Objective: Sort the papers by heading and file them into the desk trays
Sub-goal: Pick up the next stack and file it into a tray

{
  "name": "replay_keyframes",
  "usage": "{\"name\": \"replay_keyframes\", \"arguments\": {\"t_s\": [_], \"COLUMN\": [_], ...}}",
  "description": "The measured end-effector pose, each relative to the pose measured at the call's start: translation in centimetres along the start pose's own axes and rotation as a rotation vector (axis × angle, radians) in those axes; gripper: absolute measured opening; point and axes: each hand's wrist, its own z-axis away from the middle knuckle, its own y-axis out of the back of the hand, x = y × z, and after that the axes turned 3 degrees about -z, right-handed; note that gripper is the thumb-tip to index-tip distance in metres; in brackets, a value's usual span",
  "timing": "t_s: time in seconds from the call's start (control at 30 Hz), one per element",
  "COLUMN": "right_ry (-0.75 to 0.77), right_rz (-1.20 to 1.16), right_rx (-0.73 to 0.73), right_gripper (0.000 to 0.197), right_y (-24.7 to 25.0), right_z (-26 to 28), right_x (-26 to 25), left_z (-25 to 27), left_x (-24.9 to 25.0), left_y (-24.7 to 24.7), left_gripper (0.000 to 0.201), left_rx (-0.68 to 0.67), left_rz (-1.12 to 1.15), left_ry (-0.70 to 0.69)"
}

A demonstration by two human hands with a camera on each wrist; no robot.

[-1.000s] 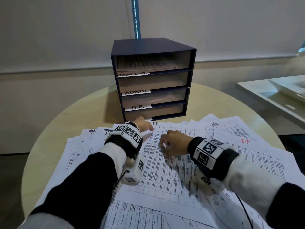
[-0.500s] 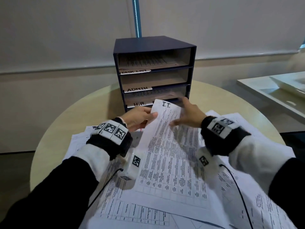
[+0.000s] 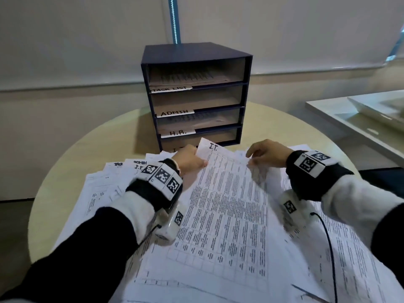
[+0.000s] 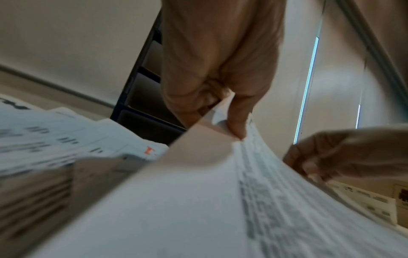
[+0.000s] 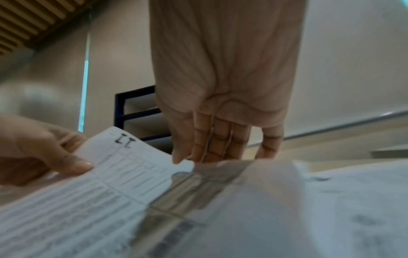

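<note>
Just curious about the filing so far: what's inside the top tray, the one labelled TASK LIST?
The TASK LIST tray holds at least one printed sheet lying flat. How many lie beneath it cannot be seen; shadow and that sheet hide them.

Left hand (image 3: pixel 189 160) and right hand (image 3: pixel 267 155) pinch I.T. sheet (image 3: pixel 227 204) by far corners; desk trays (image 3: pixel 196 95) just beyond grip; loose papers (image 3: pixel 105 189) beneath.

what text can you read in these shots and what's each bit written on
"TASK LIST": top tray label
"ADMIN": second tray label
"H.R.": third tray label
"I.T.": head of the sheet both hands hold
"I.T.": a sheet in the spread left of the left hand
Bottom tray label, other headings, table print: hidden, cut off or too blurred.
</note>
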Motion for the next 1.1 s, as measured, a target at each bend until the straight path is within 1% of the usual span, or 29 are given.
{"name": "replay_keyframes", "arguments": {"t_s": [0.07, 0.17, 0.23, 0.3, 0.33, 0.37, 0.43, 0.47, 0.5, 0.53, 0.57, 0.6, 0.67, 0.7, 0.8, 0.87, 0.93, 1.0, 1.03, 1.07, 1.1], "right_ry": [-0.118, -0.290, -0.370, -0.414, -0.427, -0.437, -0.426, -0.399, -0.373, -0.331, -0.307, -0.283, -0.230, -0.202, -0.028, 0.100, 0.205, 0.297, 0.327, 0.357, 0.389], "right_rz": [0.111, 0.160, 0.150, 0.177, 0.189, 0.197, 0.241, 0.273, 0.303, 0.296, 0.282, 0.272, 0.282, 0.306, 0.358, 0.346, 0.339, 0.325, 0.308, 0.287, 0.270], "right_rx": [0.010, -0.003, -0.069, -0.117, -0.124, -0.117, -0.116, -0.111, -0.097, -0.065, -0.025, 0.030, 0.177, 0.251, 0.460, 0.551, 0.575, 0.607, 0.632, 0.682, 0.754], "right_gripper": [0.035, 0.050, 0.063, 0.078, 0.082, 0.079, 0.063, 0.048, 0.027, 0.015, 0.022, 0.024, 0.019, 0.016, 0.016, 0.019, 0.021, 0.021, 0.022, 0.023, 0.024], "right_y": [1.0, 2.2, 2.5, 2.7, 2.7, 2.7, 2.5, 2.4, 2.3, 2.3, 2.5, 2.8, 4.1, 5.0, 7.1, 8.2, 9.0, 9.4, 9.5, 9.5, 9.6], "right_z": [0.2, 0.8, 1.4, 2.0, 2.2, 2.3, 2.4, 2.3, 2.3, 2.3, 2.1, 2.0, 1.9, 1.9, 1.9, 2.0, 2.1, 2.0, 1.9, 1.9, 1.9], "right_x": [2.1, 5.7, 7.2, 8.2, 8.5, 8.7, 8.8, 8.8, 8.6, 8.5, 8.3, 7.9, 6.3, 5.1, 1.1, -2.1, -4.7, -6.6, -7.2, -7.7, -7.9], "left_z": [-0.4, -0.8, -1.0, -1.0, -1.0, -0.9, -0.5, -0.3, -0.2, 0.0, 0.2, 0.3, 0.4, 0.4, 0.5, 0.6, 0.6, 0.7, 0.7, 0.6, 0.6], "left_x": [0.3, 0.9, 1.1, 1.4, 1.5, 1.6, 2.0, 2.1, 2.1, 2.2, 2.2, 2.2, 2.4, 2.6, 4.1, 5.8, 7.7, 9.2, 9.7, 10.1, 10.4], "left_y": [0.2, 0.7, 0.8, 0.6, 0.6, 0.5, 0.4, 0.3, 0.2, 0.2, 0.1, -0.1, -0.5, -0.7, -1.3, -1.2, -0.9, -0.4, -0.1, 0.3, 0.7], "left_gripper": [0.019, 0.024, 0.027, 0.026, 0.024, 0.021, 0.013, 0.014, 0.015, 0.016, 0.017, 0.017, 0.015, 0.015, 0.023, 0.015, 0.007, 0.014, 0.020, 0.026, 0.026], "left_rx": [0.065, 0.187, 0.233, 0.249, 0.244, 0.230, 0.164, 0.120, 0.079, 0.043, 0.007, -0.022, -0.059, -0.063, -0.030, -0.013, 0.032, 0.116, 0.156, 0.198, 0.239], "left_rz": [0.013, 0.011, 0.041, 0.062, 0.072, 0.085, 0.119, 0.132, 0.137, 0.133, 0.132, 0.129, 0.143, 0.166, 0.272, 0.361, 0.410, 0.432, 0.448, 0.474, 0.511], "left_ry": [0.020, 0.031, 0.045, 0.051, 0.049, 0.042, 0.018, -0.003, -0.025, -0.042, -0.055, -0.065, -0.082, -0.100, -0.183, -0.278, -0.361, -0.416, -0.432, -0.452, -0.471]}}
